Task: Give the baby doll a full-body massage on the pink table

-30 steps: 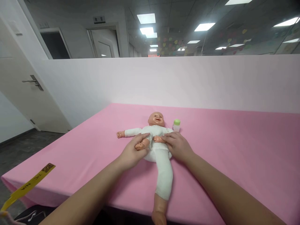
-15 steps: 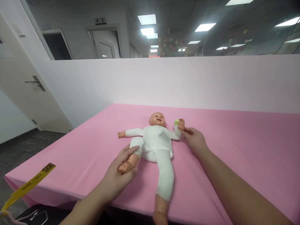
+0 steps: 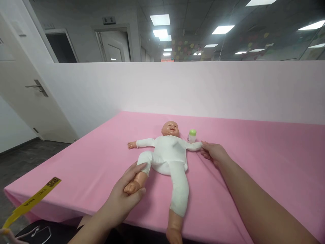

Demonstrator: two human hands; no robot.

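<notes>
1. Doll (image 3: 167, 154) supine on pink table cover (image 3: 254, 159), head twd partition wall (image 3: 203, 88), white one-piece suit on, limbs spread.
2. L hand (image 3: 127, 193): fingers curled round doll's bare foot (image 3: 132, 185) on the viewer's left, thumb on top, foot cupped in palm. Closed grip, not tight as far as visible. Leg bent at knee, foot near table's front edge.
3. R hand (image 3: 213, 152): fingertips pinched at end of doll's sleeve (image 3: 194, 146), doll's hand hidden under them. Mostly closed; arm stretched flat out to the side on cover.
4. Other doll arm (image 3: 139, 143) lies free, out to opp. side; other leg (image 3: 177, 189) straight, foot overhangs table edge, untouched.
5. Small bottle w/ green cap (image 3: 192, 135) upright just beside doll's shoulder, behind R hand, not touched.
6. Yellow tape strip (image 3: 30, 201) at lower left, apart from work.
7. Judgement on progress: doll dressed and laid out; one arm + one leg held extended. Free arm and leg not handled at this pt.
</notes>
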